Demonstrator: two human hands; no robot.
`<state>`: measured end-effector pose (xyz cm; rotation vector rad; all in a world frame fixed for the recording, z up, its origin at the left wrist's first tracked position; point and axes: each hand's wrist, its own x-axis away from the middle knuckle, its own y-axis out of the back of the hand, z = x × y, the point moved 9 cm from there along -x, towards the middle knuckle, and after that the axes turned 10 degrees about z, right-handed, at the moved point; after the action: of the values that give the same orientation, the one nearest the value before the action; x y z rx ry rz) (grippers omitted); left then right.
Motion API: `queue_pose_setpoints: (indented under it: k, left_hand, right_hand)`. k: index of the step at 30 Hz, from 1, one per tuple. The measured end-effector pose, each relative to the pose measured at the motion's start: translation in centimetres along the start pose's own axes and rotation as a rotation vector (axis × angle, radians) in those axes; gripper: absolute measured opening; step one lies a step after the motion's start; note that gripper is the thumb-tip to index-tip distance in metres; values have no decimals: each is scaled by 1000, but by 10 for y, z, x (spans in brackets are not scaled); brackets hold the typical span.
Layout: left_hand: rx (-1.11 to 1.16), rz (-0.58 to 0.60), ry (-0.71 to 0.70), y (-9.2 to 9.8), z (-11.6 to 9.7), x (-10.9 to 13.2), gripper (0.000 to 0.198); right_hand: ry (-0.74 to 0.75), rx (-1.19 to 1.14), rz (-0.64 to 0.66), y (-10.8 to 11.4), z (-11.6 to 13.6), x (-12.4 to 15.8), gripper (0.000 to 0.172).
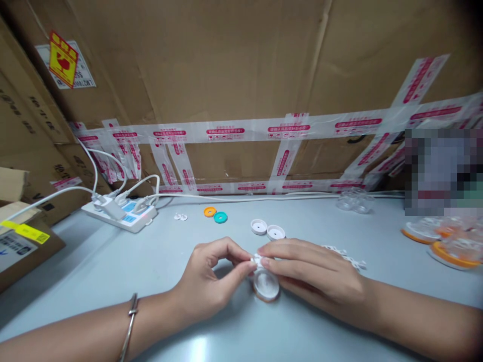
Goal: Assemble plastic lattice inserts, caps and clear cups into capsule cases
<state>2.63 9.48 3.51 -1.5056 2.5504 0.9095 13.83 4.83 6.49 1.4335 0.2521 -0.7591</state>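
Note:
Between the fingertips of both hands is a small white plastic piece (pixel 258 260), partly covered by the fingers. My left hand (pixel 217 279) pinches its left side with thumb and forefinger. From the right, my right hand (pixel 313 269) closes its fingertips on the same piece, the other fingers stretched out over the table. Just below lies a round white plastic cap (pixel 266 284) with an orange rim under it, close to the right fingers. Beyond the hands are two white round caps (pixel 258 227). Several small white plastic parts (pixel 345 255) show behind my right hand.
An orange ring (pixel 210 212), a teal ring (pixel 221 217) and two tiny white pieces (pixel 180 216) lie farther back. A power strip (pixel 132 218) with cables stands at left. Clear domed parts (pixel 456 251) sit at right, more clear plastic (pixel 355 201) behind. A taped cardboard box (pixel 226 60) walls the back.

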Motion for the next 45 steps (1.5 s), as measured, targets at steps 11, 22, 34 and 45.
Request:
queue_pose_setpoints:
  k: [11, 22, 34, 45]
  left_hand:
    - [26, 19, -2, -2, 0, -1, 7]
    - [13, 52, 23, -5, 3, -1, 7]
    - [22, 80, 4, -8, 2, -1, 8]
    - [-169, 121, 13, -10, 3, -4, 37]
  right_hand:
    - [48, 77, 109, -6, 1, 4, 36]
    - [54, 84, 39, -5, -2, 3, 25]
    - [5, 1, 151, -15, -10, 12, 35]
    - [-152, -108, -63, -3, -22, 10, 35]
